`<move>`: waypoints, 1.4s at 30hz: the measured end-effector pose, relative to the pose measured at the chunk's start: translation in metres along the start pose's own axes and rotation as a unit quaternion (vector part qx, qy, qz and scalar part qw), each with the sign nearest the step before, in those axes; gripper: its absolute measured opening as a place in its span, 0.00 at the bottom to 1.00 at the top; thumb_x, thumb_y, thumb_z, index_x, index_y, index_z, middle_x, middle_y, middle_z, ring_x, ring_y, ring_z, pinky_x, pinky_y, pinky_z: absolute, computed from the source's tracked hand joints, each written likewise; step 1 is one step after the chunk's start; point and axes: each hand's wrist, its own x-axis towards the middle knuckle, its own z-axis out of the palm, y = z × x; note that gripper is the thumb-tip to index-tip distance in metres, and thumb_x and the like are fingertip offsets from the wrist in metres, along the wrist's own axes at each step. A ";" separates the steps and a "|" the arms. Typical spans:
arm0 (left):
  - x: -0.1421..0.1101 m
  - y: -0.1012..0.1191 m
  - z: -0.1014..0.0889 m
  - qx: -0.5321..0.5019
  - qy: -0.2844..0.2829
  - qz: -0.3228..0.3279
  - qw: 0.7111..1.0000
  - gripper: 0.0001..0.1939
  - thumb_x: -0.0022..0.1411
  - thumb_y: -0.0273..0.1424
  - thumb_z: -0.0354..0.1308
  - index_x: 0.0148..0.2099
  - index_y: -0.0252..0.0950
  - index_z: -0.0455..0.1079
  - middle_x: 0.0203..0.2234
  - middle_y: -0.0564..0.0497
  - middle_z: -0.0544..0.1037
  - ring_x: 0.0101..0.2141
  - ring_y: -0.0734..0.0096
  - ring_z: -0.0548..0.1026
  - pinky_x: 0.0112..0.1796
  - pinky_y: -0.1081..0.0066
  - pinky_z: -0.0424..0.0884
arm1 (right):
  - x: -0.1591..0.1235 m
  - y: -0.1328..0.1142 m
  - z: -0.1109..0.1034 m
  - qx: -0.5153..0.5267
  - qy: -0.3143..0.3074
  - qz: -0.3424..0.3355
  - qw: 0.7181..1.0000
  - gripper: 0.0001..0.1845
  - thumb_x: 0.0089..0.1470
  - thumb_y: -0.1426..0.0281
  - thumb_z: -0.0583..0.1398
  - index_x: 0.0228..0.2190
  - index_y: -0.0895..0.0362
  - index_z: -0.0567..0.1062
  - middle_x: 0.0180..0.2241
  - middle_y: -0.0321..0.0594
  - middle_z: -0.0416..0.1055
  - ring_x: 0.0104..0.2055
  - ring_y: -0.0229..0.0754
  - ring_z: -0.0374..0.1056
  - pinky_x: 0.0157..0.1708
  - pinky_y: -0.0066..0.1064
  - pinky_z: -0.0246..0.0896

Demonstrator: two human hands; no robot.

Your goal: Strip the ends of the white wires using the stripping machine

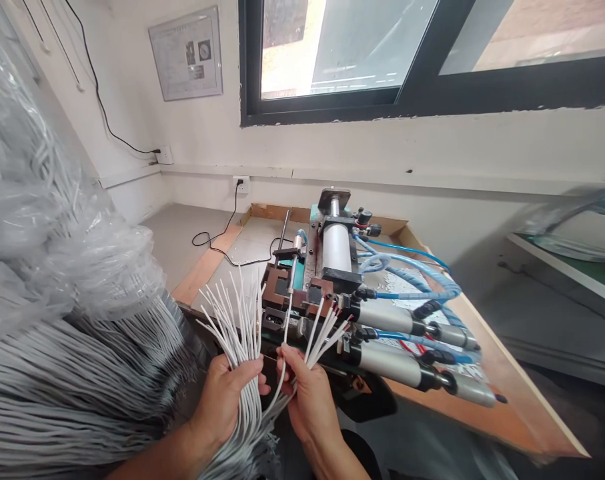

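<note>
My left hand (pixel 229 390) is closed around a thick bunch of white cables (pixel 239 327), whose ends fan out upward. My right hand (pixel 307 387) pinches a single white cable (pixel 287 320) between thumb and fingers, its upper end reaching into the jaws of a pneumatic machine (pixel 337 253). A smaller group of white cables (pixel 322 333) also passes through my right hand; several of their tips show reddish and dark inner wires. Below my hands the cable lengths run together and hang down.
Large bundles of grey-white cable (pixel 82 380), partly wrapped in clear plastic (pixel 72 220), stand at the left. Air cylinders (pixel 389 363) and blue hoses (pixel 422 293) stick out to the machine's right. White scraps lie on the wooden-edged bench (pixel 522 400). A black cord (pixel 217 250) crosses the bench behind.
</note>
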 end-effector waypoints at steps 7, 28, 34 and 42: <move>-0.004 0.003 0.005 0.012 -0.032 0.018 0.999 0.08 0.42 0.28 0.63 0.29 0.30 0.74 0.17 0.51 0.75 0.20 0.71 0.70 0.25 0.70 0.68 | 0.001 0.002 0.003 -0.013 -0.154 0.051 0.987 0.14 0.39 0.62 0.64 0.25 0.62 0.73 0.13 0.29 0.58 0.14 0.30 0.52 0.16 0.24 0.50; -0.002 0.005 0.002 -0.022 0.043 0.001 0.999 0.06 0.41 0.28 0.64 0.25 0.31 0.72 0.16 0.53 0.72 0.21 0.71 0.71 0.25 0.68 0.72 | -0.024 0.007 -0.018 -0.045 -0.020 -0.007 0.999 0.13 0.36 0.63 0.66 0.19 0.60 0.73 0.16 0.35 0.67 0.15 0.30 0.53 0.15 0.23 0.45; -0.004 0.007 0.004 -0.019 0.028 -0.007 0.999 0.07 0.41 0.28 0.64 0.26 0.30 0.72 0.17 0.52 0.72 0.21 0.71 0.71 0.24 0.68 0.71 | -0.020 -0.003 -0.019 -0.034 -0.004 0.000 0.999 0.12 0.35 0.64 0.66 0.19 0.60 0.73 0.14 0.33 0.63 0.14 0.30 0.51 0.14 0.24 0.42; -0.008 0.001 0.003 -0.026 -0.003 -0.005 1.000 0.07 0.42 0.27 0.64 0.27 0.32 0.72 0.17 0.53 0.74 0.19 0.71 0.71 0.25 0.69 0.70 | -0.008 -0.008 -0.008 -0.048 -0.098 0.024 0.994 0.20 0.36 0.62 0.66 0.31 0.63 0.76 0.12 0.28 0.57 0.15 0.30 0.51 0.17 0.23 0.47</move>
